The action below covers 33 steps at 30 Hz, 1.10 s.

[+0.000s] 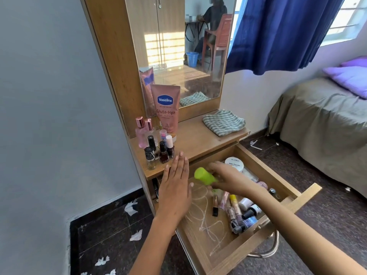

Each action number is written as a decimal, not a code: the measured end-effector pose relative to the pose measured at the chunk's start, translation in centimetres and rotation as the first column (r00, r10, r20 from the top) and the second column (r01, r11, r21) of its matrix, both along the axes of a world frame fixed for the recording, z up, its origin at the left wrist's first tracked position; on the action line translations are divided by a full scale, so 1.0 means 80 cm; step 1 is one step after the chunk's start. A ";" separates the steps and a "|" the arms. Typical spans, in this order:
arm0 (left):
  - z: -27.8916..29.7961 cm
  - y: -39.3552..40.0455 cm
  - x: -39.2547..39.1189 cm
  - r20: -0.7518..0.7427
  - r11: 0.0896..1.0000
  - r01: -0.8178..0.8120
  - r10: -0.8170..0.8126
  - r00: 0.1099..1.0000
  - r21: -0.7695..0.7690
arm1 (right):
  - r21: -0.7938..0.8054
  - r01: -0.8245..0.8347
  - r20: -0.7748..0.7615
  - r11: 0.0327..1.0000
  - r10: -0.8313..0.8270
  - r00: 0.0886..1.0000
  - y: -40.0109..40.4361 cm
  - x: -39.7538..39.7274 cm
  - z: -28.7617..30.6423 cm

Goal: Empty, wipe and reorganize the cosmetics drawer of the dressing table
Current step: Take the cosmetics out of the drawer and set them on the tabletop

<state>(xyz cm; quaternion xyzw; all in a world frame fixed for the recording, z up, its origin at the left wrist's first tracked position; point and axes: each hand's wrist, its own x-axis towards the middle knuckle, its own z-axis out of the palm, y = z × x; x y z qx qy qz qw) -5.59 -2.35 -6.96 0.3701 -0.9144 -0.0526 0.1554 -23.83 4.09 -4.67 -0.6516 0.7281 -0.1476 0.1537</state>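
Note:
The wooden drawer (pixel 252 246) of the dressing table stands pulled out, its floor marked with white scribbles. My right hand (pixel 228 178) grips a lime-green bottle (pixel 204 176) above the drawer's back left part. My left hand (pixel 175 187) hovers flat with straight fingers over the drawer's left edge and holds nothing. Several small bottles and tubes (pixel 238 211) lie heaped in the drawer's right half, with a white nail polish remover tub (pixel 234 163) at the back. On the table top (pixel 198 141) stand a Vaseline tube (pixel 165 110), perfume bottles (pixel 142 132) and nail polishes (pixel 163 151).
A folded striped cloth (pixel 223 122) lies on the table top's right side under the mirror (pixel 178 46). A bed (pixel 325 124) with purple pillows stands to the right. White paper scraps (pixel 131 208) litter the dark floor. A metal stool frame (pixel 272 249) shows under the drawer.

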 end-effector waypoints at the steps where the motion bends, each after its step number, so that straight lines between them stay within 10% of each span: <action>1: 0.000 0.000 0.000 0.001 1.000 -0.004 0.004 1.000 -0.001 | -0.049 0.026 0.117 0.998 -0.020 0.993 0.005 -0.001 0.011; 7: 0.001 0.002 0.001 0.037 1.000 -0.003 0.004 0.999 -0.018 | -0.319 0.239 0.551 0.917 -0.026 0.834 -0.009 0.010 0.067; 23: 0.001 0.002 0.000 0.093 0.999 -0.016 0.019 0.996 -0.033 | -0.335 0.415 0.645 0.846 -0.114 0.755 -0.100 0.061 0.043; 33: -0.007 0.001 0.000 0.046 1.000 -0.008 0.008 0.999 -0.004 | -0.358 0.501 0.262 0.788 -0.430 0.864 0.014 -0.046 0.015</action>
